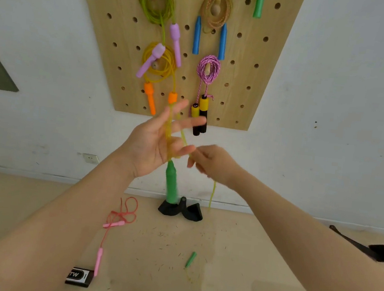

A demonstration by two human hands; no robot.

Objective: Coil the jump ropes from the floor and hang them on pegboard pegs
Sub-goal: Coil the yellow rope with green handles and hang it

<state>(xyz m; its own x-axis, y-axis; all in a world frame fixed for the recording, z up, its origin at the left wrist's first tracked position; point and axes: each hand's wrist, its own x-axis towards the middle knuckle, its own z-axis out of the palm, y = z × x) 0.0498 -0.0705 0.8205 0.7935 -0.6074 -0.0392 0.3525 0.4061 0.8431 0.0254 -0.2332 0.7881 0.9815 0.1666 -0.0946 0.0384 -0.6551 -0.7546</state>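
Below pegboard (116, 42), left hand (155, 146) splayed under yellow rope (169, 128), right hand (210, 164) apparently pinching it, label "TW" (74, 274).

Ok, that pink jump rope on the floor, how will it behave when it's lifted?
Probably floppy: the thin pink jump rope lies in loose tangled loops, so it may snag while being coiled. It looks light for its size. Its slim pink handles would likely dangle and swing, as the green handle does under the left hand.

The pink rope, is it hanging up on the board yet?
No, the pink rope lies loose on the floor, below the pegboard.
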